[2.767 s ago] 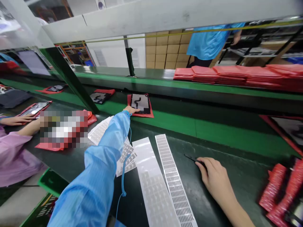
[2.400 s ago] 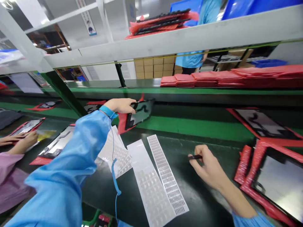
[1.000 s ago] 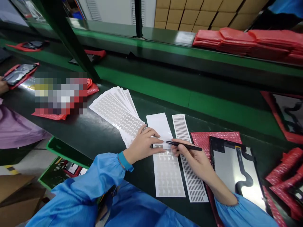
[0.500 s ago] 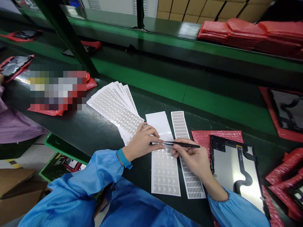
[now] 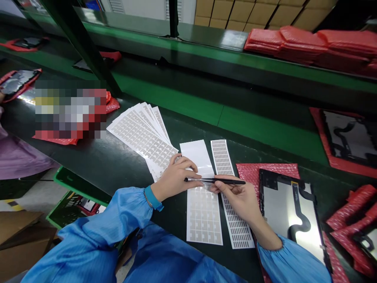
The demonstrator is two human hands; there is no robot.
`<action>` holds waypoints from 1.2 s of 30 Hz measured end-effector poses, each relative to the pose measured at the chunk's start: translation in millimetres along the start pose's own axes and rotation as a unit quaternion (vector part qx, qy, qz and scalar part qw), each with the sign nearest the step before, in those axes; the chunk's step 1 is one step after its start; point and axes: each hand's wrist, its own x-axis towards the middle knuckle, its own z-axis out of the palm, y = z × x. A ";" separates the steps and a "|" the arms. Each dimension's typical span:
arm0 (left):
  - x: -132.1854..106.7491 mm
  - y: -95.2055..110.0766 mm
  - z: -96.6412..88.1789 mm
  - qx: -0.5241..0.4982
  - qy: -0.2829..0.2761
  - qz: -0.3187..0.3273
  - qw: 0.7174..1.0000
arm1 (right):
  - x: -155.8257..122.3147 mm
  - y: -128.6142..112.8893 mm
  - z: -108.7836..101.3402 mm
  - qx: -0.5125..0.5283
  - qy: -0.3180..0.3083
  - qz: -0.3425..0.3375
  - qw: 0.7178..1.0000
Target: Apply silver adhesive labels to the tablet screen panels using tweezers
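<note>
My left hand (image 5: pixel 176 177) rests with bent fingers on a white sticker sheet (image 5: pixel 203 208) on the dark table, pinning it down. My right hand (image 5: pixel 235 194) grips black tweezers (image 5: pixel 220 181), whose tips lie across the sheet and touch my left fingertips. A narrow perforated strip (image 5: pixel 228 188) lies just right of the sheet. Right of that, a screen panel (image 5: pixel 291 212) with a black flex cable lies on a red bubble bag (image 5: pixel 250 173).
A fan of sticker sheets (image 5: pixel 141 133) lies to the left. Another panel on a red bag (image 5: pixel 347 137) sits on the green conveyor (image 5: pixel 182 100) at right. Red bags (image 5: pixel 309 43) stack on the back shelf. A co-worker's purple sleeve (image 5: pixel 17 157) shows at left.
Earlier my left hand took a panel in its red bag off the conveyor; it now lies at my right. Both hands came to the sticker sheet, and the tweezer tips slid left to my left fingertips.
</note>
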 end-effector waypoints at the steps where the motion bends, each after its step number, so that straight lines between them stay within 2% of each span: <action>1: 0.1 0.2 0.0 0.004 -0.003 -0.002 1.000 | 0.1 -0.4 0.2 0.000 0.001 0.003 1.000; 8: -0.8 -0.9 0.1 0.014 -0.004 0.000 1.000 | -0.3 0.9 0.7 0.002 -0.015 0.012 1.000; 14: 0.2 2.9 -1.5 0.009 0.005 -0.009 1.000 | 1.0 1.6 5.7 -0.004 0.005 0.037 0.999; 18: -1.5 6.9 -5.4 0.023 0.003 -0.025 0.999 | 4.2 0.3 7.9 0.063 0.009 0.099 0.993; 21: -3.8 12.9 -12.9 0.043 -0.011 -0.031 0.999 | 1.5 -9.7 -17.3 0.182 0.033 0.151 0.971; 23: -0.6 20.6 -16.8 0.063 -0.017 -0.018 0.998 | -6.3 -19.2 -51.5 0.231 0.067 0.140 0.961; 25: 9.8 32.2 -14.5 0.073 -0.017 0.016 0.997 | -17.8 -26.5 -91.1 0.223 0.121 0.098 0.962; 28: 38.5 54.5 6.9 0.052 -0.038 0.112 0.992 | -33.1 -26.5 -136.4 0.137 0.217 0.047 0.965; 30: 60.7 68.6 30.9 0.040 -0.057 0.185 0.980 | -38.5 -18.6 -148.3 0.075 0.260 0.038 0.962; 33: 84.4 80.8 67.4 0.047 -0.072 0.248 0.965 | -43.3 -3.9 -144.5 0.021 0.288 0.021 0.957; 36: 89.6 82.1 88.0 0.032 -0.079 0.254 0.964 | -48.7 2.8 -134.6 -0.005 0.296 0.003 0.955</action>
